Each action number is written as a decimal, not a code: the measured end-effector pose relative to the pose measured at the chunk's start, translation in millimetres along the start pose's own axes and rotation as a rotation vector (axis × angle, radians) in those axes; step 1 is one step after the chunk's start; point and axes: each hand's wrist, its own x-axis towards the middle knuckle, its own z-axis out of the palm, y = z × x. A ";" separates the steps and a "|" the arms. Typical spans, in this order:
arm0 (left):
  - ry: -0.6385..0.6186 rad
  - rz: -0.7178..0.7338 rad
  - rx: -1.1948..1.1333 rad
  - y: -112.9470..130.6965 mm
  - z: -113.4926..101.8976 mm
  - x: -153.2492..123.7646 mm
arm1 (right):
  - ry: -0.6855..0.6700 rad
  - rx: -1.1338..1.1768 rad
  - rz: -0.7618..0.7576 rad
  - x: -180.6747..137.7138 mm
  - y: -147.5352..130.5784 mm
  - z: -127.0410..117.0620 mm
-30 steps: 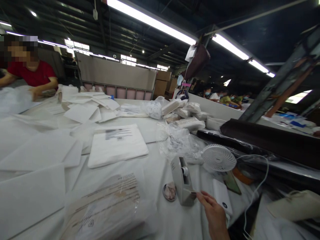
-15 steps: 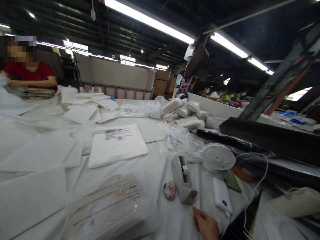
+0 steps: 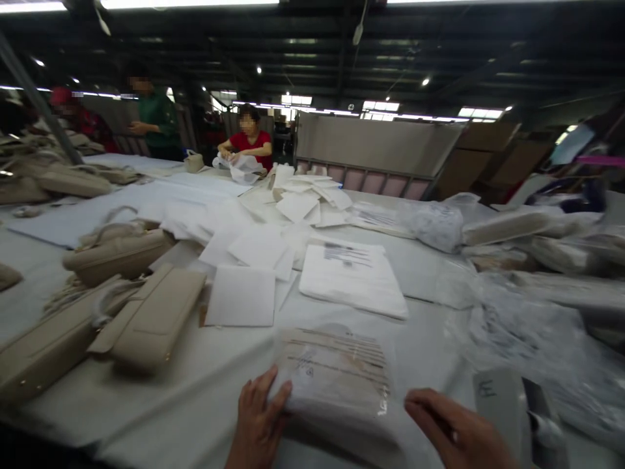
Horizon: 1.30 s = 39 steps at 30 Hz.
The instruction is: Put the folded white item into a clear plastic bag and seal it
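White-covered table (image 3: pixel 195 404), scattered with beige handbags (image 3: pixel 146 322) along the left edge and white sheets (image 3: pixel 241 296) mid-table. Clear plastic bag stack (image 3: pixel 336 381) at the near edge, printed with brown lines too blurred to read. Left hand (image 3: pixel 256 423) flat against the stack's left side, grip open, fingers spread. Right hand (image 3: pixel 459 433) just right of it, grip loosely open, holding nothing.

White-covered table (image 3: pixel 205 397) bearing beige handbags (image 3: pixel 146 319), loose white sheets (image 3: pixel 241 296), a printed plastic packet (image 3: pixel 339 374), and crumpled plastic bags (image 3: pixel 527 326).
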 end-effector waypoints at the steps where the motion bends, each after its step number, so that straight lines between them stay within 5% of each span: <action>1: 0.003 -0.008 -0.020 2.2 -1.2 0.0 | -0.181 0.018 -0.142 11.2 -27.6 4.6; 6: 0.033 -0.032 -0.033 6.7 -3.4 2.1 | -0.812 -0.082 -0.562 71.2 -129.0 34.3; 12: 0.064 -0.037 -0.003 8.2 -2.4 4.4 | -1.011 -0.399 -0.747 134.3 -156.1 105.8; 18: 0.081 -0.059 -0.016 7.1 -2.0 4.2 | -0.982 -0.715 -0.790 148.5 -160.1 148.5; 24: 0.175 -0.009 0.033 1.0 8.1 6.8 | -0.921 -0.792 -0.772 147.2 -166.0 150.1; 30: 0.269 -0.055 0.080 0.0 23.3 2.0 | -0.870 -0.620 -0.598 148.3 -146.3 146.7; 39: 0.373 -0.147 -0.276 -4.8 37.2 -12.7 | -0.353 -0.502 -0.234 208.2 -54.3 118.3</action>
